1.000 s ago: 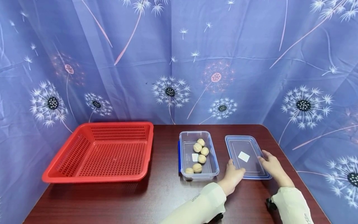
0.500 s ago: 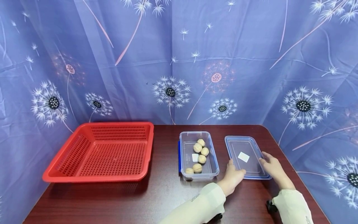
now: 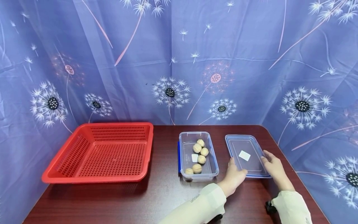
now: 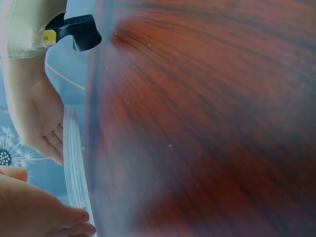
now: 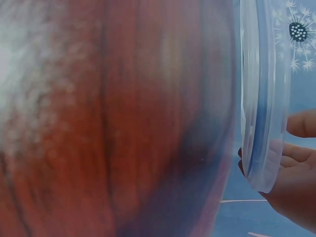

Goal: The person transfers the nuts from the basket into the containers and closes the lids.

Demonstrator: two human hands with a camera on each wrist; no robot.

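Note:
A clear plastic lid [image 3: 253,165] with a blue seal and a white label lies near the table's right side in the head view. My left hand [image 3: 232,177] holds its near left corner. At the right edge, my right hand [image 3: 275,168] grips the rim, thumb above and fingertips showing below the lid [image 5: 264,113] in the right wrist view. The left wrist view has both hands at the lid's rim [image 4: 75,158]. Left of them stands a clear food container [image 3: 211,169] with several walnuts [image 3: 197,168] inside and a blue flap on its left side.
A red plastic basket [image 3: 112,179] with slotted walls stands on the left of the dark wooden table [image 3: 165,199]. Behind and beside the table hangs a blue dandelion-print curtain [image 3: 139,93].
The lid's near edge has shifted very slightly up and right in the head view, with both hands staying on it. The container, walnuts and basket have stayed in place.

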